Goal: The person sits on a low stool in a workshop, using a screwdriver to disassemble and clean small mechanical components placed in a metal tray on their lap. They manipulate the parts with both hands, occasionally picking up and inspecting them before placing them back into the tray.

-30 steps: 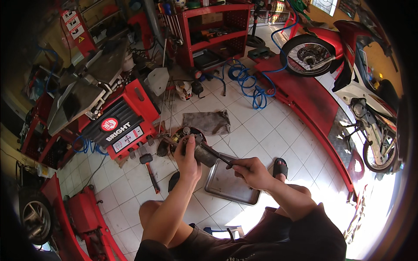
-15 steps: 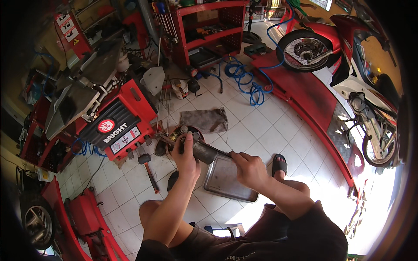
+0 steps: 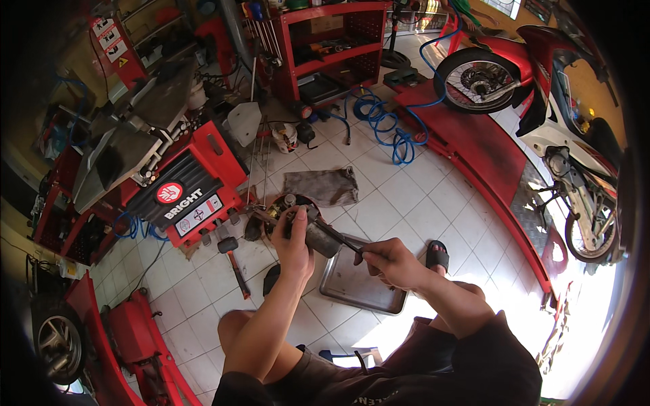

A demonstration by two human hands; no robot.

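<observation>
Working a slim tool into a grey metal part over the tray

The left hand (image 3: pixel 294 233) is clenched around a grey, roughly cylindrical metal part (image 3: pixel 319 237), holding it up off the floor just above the near-left corner of a shallow steel tray (image 3: pixel 352 287). The right hand (image 3: pixel 389 260) is closed around the handle of a thin dark tool (image 3: pixel 335 237), whose tip meets the part close to the left fingers. What kind of tool it is cannot be told at this size.

To do this well, the part likely needs to stay braced, perhaps against the knee or low over the tray, so that the push of the tool does not twist it out of the grip. The tool points toward the left hand, so a slip could drive it into the fingers; force is better aimed past them. Keeping the work over the tray should catch anything that drops.

Room is tight on the left: a round dark assembly (image 3: pixel 284 206) lies on the tiles just behind the hands, a hammer (image 3: pixel 233 260) lies beside it, and a red machine (image 3: pixel 179 196) stands close behind. A grey rag (image 3: pixel 321 186) lies further out. To the right the white floor tiles (image 3: pixel 406 196) run open up to the red ramp (image 3: pixel 487 155) that carries a motorbike (image 3: pixel 542 74), so the right elbow has free swing
</observation>
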